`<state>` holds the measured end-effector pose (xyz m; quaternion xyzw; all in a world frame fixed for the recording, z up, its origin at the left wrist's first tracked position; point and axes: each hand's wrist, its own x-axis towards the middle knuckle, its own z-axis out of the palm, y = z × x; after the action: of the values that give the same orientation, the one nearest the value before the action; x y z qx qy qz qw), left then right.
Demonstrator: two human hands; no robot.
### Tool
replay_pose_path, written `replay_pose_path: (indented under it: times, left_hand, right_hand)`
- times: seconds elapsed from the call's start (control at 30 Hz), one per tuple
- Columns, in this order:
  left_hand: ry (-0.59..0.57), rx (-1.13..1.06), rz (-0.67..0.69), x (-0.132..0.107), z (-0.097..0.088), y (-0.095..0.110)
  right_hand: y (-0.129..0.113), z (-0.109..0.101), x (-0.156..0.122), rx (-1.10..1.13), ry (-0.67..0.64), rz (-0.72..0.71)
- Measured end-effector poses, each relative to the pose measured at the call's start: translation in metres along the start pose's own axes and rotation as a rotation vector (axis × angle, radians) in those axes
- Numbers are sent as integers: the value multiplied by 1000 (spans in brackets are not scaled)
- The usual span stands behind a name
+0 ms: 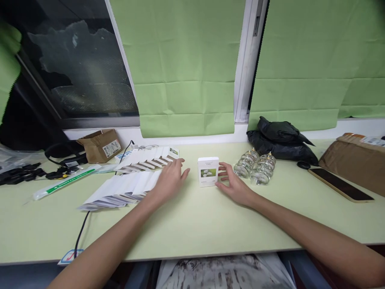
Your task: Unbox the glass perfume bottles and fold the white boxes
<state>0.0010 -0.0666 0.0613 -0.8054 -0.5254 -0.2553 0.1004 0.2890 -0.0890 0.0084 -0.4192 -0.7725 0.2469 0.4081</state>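
Upright white box [207, 171] near the middle of the surface [195, 228], well back from the front edge, with the right hand [236, 186] at its right side, fingers [224, 166] spread apart, tips touching or just short of the box wall, clamped on nothing. Left hand [170, 181] flat just left of the box across a narrow gap, fingers loosely together over the right end of the fanned flat cartons [120, 190]. Wide bare room toward the front edge; tighter behind and to the right, with glass bottles [255, 167] just beside the right hand, black bag [279, 140] behind them, phone [339, 184] further right.
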Motion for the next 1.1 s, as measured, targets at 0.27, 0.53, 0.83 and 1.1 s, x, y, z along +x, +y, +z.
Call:
replay_pose_path:
  times: [0.27, 0.53, 0.83, 1.1]
  left_hand:
    - [-30, -613, 81, -11, 15, 28]
    - [-7, -757, 130, -7, 12, 39]
    - [-29, -831, 146, -6, 15, 36]
    - [128, -868, 98, -7, 21, 35]
  right_hand:
    - [-4, -1, 0, 45, 14, -35]
    - [-19, -5, 0, 117, 9, -100]
    - [-21, -10, -1, 132, 1, -109]
    - [-16, -11, 3, 192, 171, -123]
